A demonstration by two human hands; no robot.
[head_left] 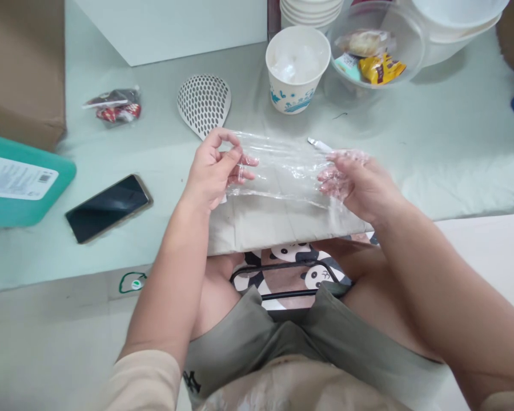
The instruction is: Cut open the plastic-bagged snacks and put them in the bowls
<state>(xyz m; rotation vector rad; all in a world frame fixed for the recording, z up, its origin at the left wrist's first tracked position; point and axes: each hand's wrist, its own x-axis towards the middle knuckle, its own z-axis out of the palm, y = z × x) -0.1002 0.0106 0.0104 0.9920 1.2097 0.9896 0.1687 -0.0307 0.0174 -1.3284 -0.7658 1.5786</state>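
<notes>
A clear plastic bag [282,168] is stretched between my two hands above the table's front edge. My left hand [218,168] pinches one end of it, thumb against forefinger, with the other fingers behind the film. At the opposite end my right hand [357,180] grips the bag, its fingertips covered by crinkled film. Just behind the right fingers lies a small white stick-like thing with a metallic tip [319,145]; its kind is unclear. Beyond my left hand rests a pale perforated strainer head [204,104], the rest of it hidden.
Behind the bag stands a paper cup [297,85] with crumpled clear plastic inside. A clear bowl [413,57] holds wrapped snacks. On the left are a phone [109,209], a small bagged item [117,107], a green container [55,177] and a cardboard box [23,68].
</notes>
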